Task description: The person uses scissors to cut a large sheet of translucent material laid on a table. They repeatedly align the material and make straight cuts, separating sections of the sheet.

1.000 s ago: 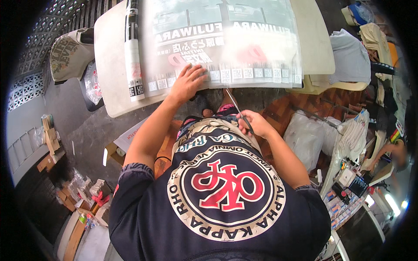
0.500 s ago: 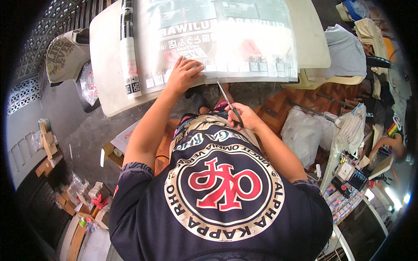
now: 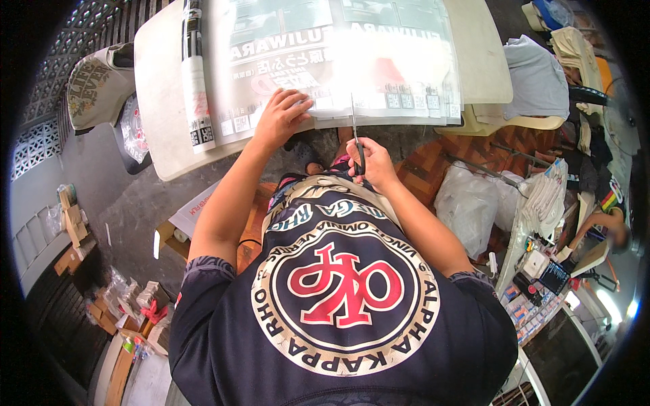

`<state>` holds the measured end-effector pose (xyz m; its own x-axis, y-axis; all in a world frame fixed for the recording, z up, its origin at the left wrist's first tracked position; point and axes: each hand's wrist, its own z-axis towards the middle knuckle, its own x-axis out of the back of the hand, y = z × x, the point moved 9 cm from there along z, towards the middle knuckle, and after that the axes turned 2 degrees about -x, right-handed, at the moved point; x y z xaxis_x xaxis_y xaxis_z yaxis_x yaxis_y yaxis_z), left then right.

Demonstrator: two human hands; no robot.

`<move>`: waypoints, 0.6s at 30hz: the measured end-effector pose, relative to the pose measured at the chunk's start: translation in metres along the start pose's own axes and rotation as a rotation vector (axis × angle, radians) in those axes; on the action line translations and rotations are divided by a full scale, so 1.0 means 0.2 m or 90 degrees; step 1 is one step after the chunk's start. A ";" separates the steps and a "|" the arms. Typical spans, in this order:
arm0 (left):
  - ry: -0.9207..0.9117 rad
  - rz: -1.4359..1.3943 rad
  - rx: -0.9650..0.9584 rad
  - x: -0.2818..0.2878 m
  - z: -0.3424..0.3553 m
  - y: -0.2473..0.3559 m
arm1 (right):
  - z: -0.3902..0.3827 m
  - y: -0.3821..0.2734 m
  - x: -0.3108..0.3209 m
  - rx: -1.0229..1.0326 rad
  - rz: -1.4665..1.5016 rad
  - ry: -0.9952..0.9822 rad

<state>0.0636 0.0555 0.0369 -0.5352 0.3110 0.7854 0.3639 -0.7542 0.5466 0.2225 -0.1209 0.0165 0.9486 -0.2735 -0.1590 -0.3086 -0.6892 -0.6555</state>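
Observation:
A translucent printed sheet [image 3: 393,54] lies on the white table [image 3: 156,81], with a narrow roll [image 3: 199,108] along its left side. My left hand [image 3: 284,118] rests on the sheet's near edge, fingers curved and apart. My right hand [image 3: 369,162] grips black-handled scissors [image 3: 355,135] below that edge, the long metal blades pointing up and reaching over the sheet, right of my left hand. Whether the blades are through the sheet I cannot tell.
Chairs draped with cloth [image 3: 531,81] flank the table. Plastic bags [image 3: 467,210], folded items [image 3: 542,199] and a cluttered surface [image 3: 542,284] are at right, near another person [image 3: 606,230]. Boxes [image 3: 118,304] are piled at lower left.
My right hand has moved up and slightly left, and the scissors have swung more upright, blades now overlapping the sheet's near edge. My left hand has shifted slightly up and leftward.

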 end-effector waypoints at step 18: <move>0.044 0.025 -0.054 -0.18 0.22 0.32 | 0.07 -0.13 0.01 -0.006 -0.060 0.067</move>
<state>0.1396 0.0215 0.0575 -0.5736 0.2417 0.7827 0.3211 -0.8127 0.4862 0.2328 -0.0929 0.0227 0.9611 -0.2757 -0.0178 -0.2191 -0.7214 -0.6570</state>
